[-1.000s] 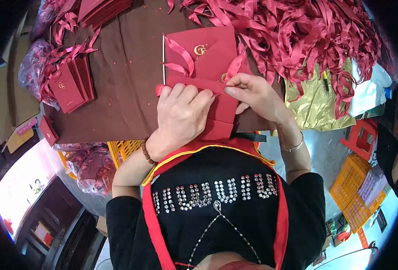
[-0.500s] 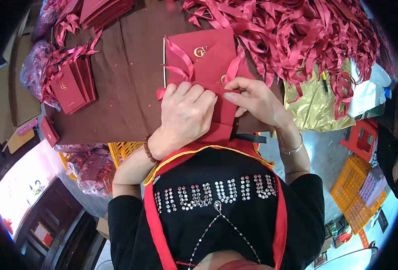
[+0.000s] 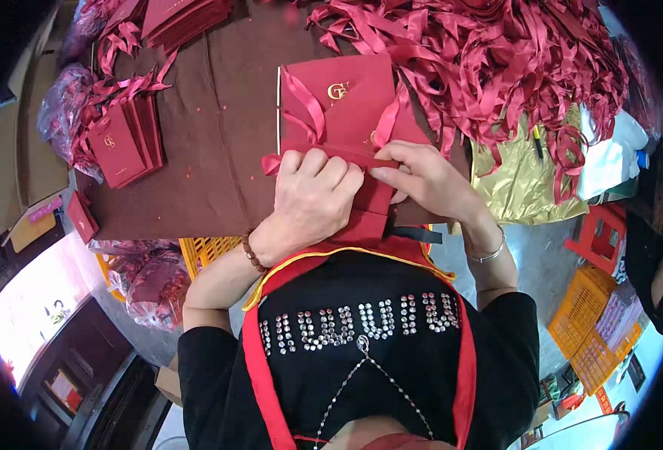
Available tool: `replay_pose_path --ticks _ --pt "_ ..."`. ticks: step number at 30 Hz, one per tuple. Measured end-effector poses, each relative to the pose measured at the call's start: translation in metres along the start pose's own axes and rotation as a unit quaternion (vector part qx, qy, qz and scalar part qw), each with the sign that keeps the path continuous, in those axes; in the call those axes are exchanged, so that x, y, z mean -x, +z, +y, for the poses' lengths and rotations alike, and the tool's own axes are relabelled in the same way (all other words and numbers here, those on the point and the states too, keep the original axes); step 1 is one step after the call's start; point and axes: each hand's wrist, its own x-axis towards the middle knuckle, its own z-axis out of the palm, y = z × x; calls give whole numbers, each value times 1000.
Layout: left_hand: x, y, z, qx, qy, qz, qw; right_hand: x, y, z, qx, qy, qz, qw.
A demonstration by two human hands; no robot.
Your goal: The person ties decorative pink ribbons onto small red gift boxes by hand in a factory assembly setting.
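Observation:
A dark red paper gift bag (image 3: 365, 223) lies at the table's front edge, partly under my hands. My left hand (image 3: 315, 193) is closed in a fist on it, knuckles up, and the fingertips are hidden. My right hand (image 3: 427, 178) pinches with thumb and index finger at a strip of red ribbon (image 3: 271, 163) that runs across the bag's upper part. Just beyond lie more red bags (image 3: 346, 71) with gold lettering and ribbon handles; one ribbon handle (image 3: 306, 97) loops over their left side.
A big heap of red ribbons (image 3: 489, 75) covers the back right of the brown-covered table (image 3: 219, 187). Gold foil (image 3: 530, 184) with a pen (image 3: 538, 142) lies at the right. Finished-looking red bags (image 3: 125, 142) stand at the left. Orange crates (image 3: 590, 322) and a red stool (image 3: 598, 236) stand right.
My right thumb and index finger have shifted slightly down toward my left fist. The red strip between my hands now shows more plainly. My left hand stays closed on the bag.

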Motion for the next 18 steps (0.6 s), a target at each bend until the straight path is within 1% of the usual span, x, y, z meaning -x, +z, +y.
replay_pose_path --ticks 3,5,9,11,12,14,18 --pt "0 -1 0 7 5 7 1000 0 1 0 -24 -6 16 1000" --pt "0 -1 0 9 8 9 1000 -1 -1 2 -72 22 -12 997" --pt "-1 -3 -3 22 16 11 1000 -1 -3 7 -96 27 -18 995" --pt "0 -3 -3 24 18 14 999 -2 -3 10 -151 42 -36 987" --pt "1 -3 -3 28 20 16 999 -2 -4 11 -150 41 -36 987" --pt "1 -2 -3 24 25 24 999 -2 -5 12 -102 57 -40 992" --pt "2 -4 -2 17 33 40 998 -2 -5 11 -114 59 -49 991"
